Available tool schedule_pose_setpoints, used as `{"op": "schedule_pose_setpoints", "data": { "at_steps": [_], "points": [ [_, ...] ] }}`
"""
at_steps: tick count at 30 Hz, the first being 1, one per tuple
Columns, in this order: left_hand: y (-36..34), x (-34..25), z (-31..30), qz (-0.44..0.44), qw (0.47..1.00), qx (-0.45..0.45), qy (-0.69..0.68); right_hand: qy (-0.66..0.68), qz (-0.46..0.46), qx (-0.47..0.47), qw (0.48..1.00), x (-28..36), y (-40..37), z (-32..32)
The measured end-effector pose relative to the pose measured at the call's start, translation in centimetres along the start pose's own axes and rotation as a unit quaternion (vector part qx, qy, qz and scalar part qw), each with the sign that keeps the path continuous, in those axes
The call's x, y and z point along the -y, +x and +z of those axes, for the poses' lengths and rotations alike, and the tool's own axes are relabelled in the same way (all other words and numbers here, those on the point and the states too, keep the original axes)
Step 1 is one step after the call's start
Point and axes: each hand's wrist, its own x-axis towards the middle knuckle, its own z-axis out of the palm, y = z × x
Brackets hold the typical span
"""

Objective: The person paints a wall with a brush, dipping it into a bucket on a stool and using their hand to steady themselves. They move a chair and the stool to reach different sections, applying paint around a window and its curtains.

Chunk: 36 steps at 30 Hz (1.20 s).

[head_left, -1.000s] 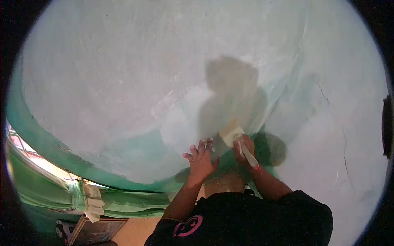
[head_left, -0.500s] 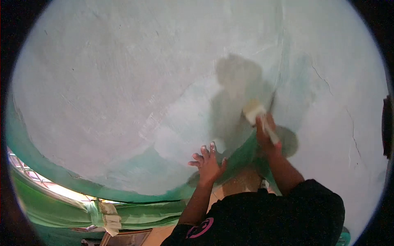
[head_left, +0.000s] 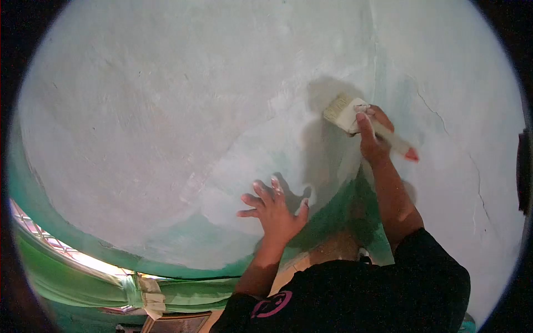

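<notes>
My right hand [head_left: 376, 133] grips a wide paintbrush [head_left: 348, 115] near its pale ferrule; the handle with a red tip points down to the right. The light bristles point up-left, at or close to the wall [head_left: 166, 111]; I cannot tell whether they touch. My left hand [head_left: 276, 212] is lower and to the left, fingers spread, holding nothing, at the wall's surface. Around the hands the wall is whitish over green, with a darker green area [head_left: 344, 208] between the forearms. White smears show on the left fingertips.
A green curtain [head_left: 72, 286] with a pale tie hangs before a bright window at the lower left. Below it is a framed object [head_left: 175, 323]. Cracks run down the wall at the right. A dark object [head_left: 523, 172] stands at the right edge.
My right hand has moved up with the brush, which now shows more of its handle. My left hand has shifted slightly up and left, fingers wider apart.
</notes>
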Motion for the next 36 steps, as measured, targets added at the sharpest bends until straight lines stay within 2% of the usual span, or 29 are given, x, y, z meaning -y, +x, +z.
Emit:
{"op": "schedule_pose_setpoints", "data": {
  "at_steps": [1, 2, 3, 5, 7, 8, 9, 10, 12, 14, 16, 17, 19, 20, 22, 24, 25, 27, 28, 30, 32, 33, 34, 35, 36],
  "points": [
    [1.3, -0.5, -0.9, 0.0, 1.0, -0.005, 0.002, 0.004, -0.004, 0.0, 1.0, -0.3, 0.1, -0.1],
    [2.5, -1.0, -1.8, -0.003, 1.0, -0.007, 0.017, -0.146, -0.16, 0.038, 0.976, -1.1, -0.5, -0.3],
    [3.4, -1.4, -2.7, -0.004, 0.999, -0.009, 0.032, -0.288, -0.308, 0.071, 0.904, -2.4, -1.5, -0.4],
    [4.8, -1.9, -4.7, 0.015, 0.999, -0.003, 0.05, -0.089, -0.131, 0.155, 0.975, -12.2, -7.4, -0.8],
    [6.2, -2.5, -6.2, 0.033, 0.997, -0.001, 0.072, 0.103, -0.14, 0.313, 0.934, -11.1, -9.0, -1.5],
    [6.6, -2.4, -7.0, 0.042, 0.995, -0.003, 0.085, 0.11, -0.15, 0.313, 0.931, -10.5, -7.8, -1.7],
    [7.0, -2.2, -7.7, 0.049, 0.994, -0.004, 0.097, -0.036, -0.205, 0.398, 0.893, -7.8, -6.4, -2.0],
    [7.6, -2.1, -8.4, 0.044, 0.993, -0.012, 0.105, -0.182, -0.255, 0.466, 0.827, -5.4, -5.1, -2.3],
    [8.6, -2.0, -9.8, 0.053, 0.99, -0.007, 0.133, -0.192, -0.307, 0.42, 0.832, -2.6, -0.8, -1.8],
    [9.5, -1.7, -11.3, 0.062, 0.986, -0.012, 0.156, -0.134, -0.333, 0.301, 0.883, 1.7, 4.1, -1.3],
    [10.5, -1.6, -12.9, 0.067, 0.982, -0.02, 0.173, -0.122, -0.226, 0.222, 0.94, 5.4, 7.0, -1.2],
    [11.1, -1.6, -13.9, 0.081, 0.977, -0.013, 0.197, -0.118, -0.234, 0.228, 0.938, 5.6, 7.5, -0.8],
    [12.0, -1.2, -15.8, 0.082, 0.97, -0.016, 0.226, -0.141, -0.323, 0.075, 0.933, 6.1, 8.7, 0.4],
    [12.4, -0.8, -16.6, 0.095, 0.965, -0.04, 0.243, -0.191, -0.351, 0.099, 0.911, 6.3, 8.1, 0.2],
    [12.9, 0.3, -18.0, 0.108, 0.956, -0.069, 0.264, -0.051, -0.452, 0.162, 0.876, 3.6, 7.4, 1.8],
    [13.1, 1.3, -19.7, 0.102, 0.951, -0.085, 0.278, -0.106, -0.366, 0.404, 0.831, 4.8, 5.4, 1.9],
    [13.1, 1.9, -20.5, 0.106, 0.946, -0.095, 0.289, -0.107, -0.37, 0.406, 0.829, 5.4, 4.9, 2.8],
    [13.1, 3.2, -21.3, 0.107, 0.941, -0.109, 0.303, -0.077, -0.52, 0.416, 0.742, 6.1, 4.2, 4.3],
    [13.1, 3.7, -21.6, 0.116, 0.939, -0.119, 0.301, -0.079, -0.523, 0.415, 0.74, 7.0, 4.7, 4.3],
    [13.2, 4.4, -21.8, 0.126, 0.937, -0.132, 0.3, -0.196, -0.356, 0.562, 0.721, 9.8, 6.6, 3.8],
    [13.1, 4.9, -21.3, 0.148, 0.929, -0.166, 0.296, -0.164, -0.423, 0.446, 0.771, 10.5, 10.1, 3.1],
    [13.1, 5.0, -21.2, 0.146, 0.928, -0.17, 0.297, -0.037, -0.443, 0.361, 0.82, 10.5, 11.9, 3.7],
    [13.1, 5.1, -21.1, 0.143, 0.931, -0.179, 0.285, 0.092, -0.452, 0.268, 0.846, 11.7, 13.2, 4.8],
    [13.0, 5.3, -21.0, 0.14, 0.933, -0.188, 0.273, -0.041, -0.532, 0.153, 0.831, 13.9, 14.4, 4.4],
    [12.8, 5.3, -20.9, 0.131, 0.934, -0.195, 0.267, -0.219, -0.517, 0.052, 0.826, 16.4, 14.1, 4.5]
  ]
}}
